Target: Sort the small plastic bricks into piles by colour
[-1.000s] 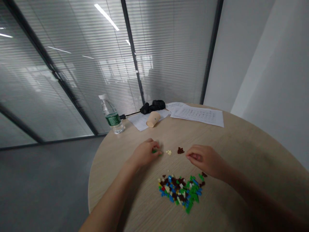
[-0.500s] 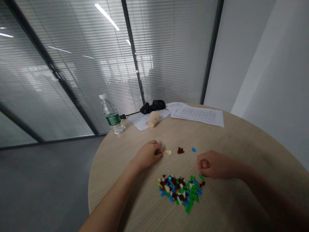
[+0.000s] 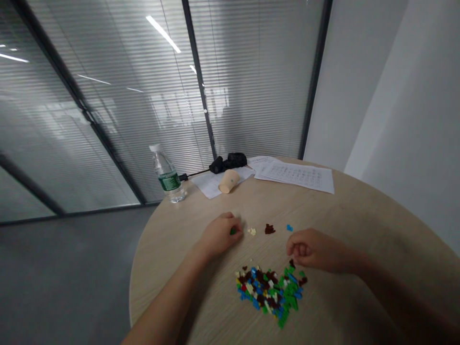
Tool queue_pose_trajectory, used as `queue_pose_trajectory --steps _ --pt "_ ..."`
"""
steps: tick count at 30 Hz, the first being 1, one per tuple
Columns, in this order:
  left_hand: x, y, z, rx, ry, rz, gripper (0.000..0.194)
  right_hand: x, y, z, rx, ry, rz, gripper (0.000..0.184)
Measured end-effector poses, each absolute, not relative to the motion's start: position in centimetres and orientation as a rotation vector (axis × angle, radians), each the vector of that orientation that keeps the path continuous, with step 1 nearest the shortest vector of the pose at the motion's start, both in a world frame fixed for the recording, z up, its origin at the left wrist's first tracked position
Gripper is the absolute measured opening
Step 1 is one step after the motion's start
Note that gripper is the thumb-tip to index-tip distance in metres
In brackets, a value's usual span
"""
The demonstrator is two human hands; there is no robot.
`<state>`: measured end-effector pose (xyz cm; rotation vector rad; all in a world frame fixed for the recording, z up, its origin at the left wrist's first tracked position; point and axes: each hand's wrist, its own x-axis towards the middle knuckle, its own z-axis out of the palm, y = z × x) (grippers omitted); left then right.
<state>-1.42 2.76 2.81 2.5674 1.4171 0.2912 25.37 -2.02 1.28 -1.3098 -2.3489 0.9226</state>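
Observation:
My left hand (image 3: 221, 235) rests on the table with its fingers curled around a green toy brick (image 3: 233, 231), mostly hidden by the fingers. Beside it lie small groups of cream bricks (image 3: 252, 232) and dark brown bricks (image 3: 269, 229), and farther right a little blue group (image 3: 289, 227). My right hand (image 3: 311, 248) is closed, fingers bent inward, at the upper right edge of a mixed pile of small bricks (image 3: 264, 290). A dark brown brick (image 3: 292, 263) shows at its fingertips; the hand partly covers the contact.
At the table's far left edge stands a water bottle (image 3: 168, 179). A paper cup (image 3: 229, 181) lies tipped on a white sheet (image 3: 206, 185), with a black bundle (image 3: 233, 162) behind. Printed papers (image 3: 298, 175) lie at the back. Beyond is a glass wall with blinds (image 3: 266, 86).
My right hand has shifted slightly left, and a dark brown brick now shows at its fingertips. My left hand stays almost in place. The whole view has tilted a little.

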Motion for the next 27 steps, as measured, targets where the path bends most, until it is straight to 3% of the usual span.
queue_pose_trajectory --steps 12,19,27 --pt "-0.2 1.9 3.2 2.623 1.296 0.562 0.01 25.2 -1.9 1.2 -1.241 -2.364 0.871 0.014" --pt "1.9 0.2 3.4 2.531 0.954 0.637 0.009 23.3 -1.8 1.2 -1.092 -2.176 0.563 0.009" --pt "2.9 0.0 2.2 2.443 0.926 0.635 0.011 21.0 -2.9 0.5 -0.919 -2.094 0.243 0.012"
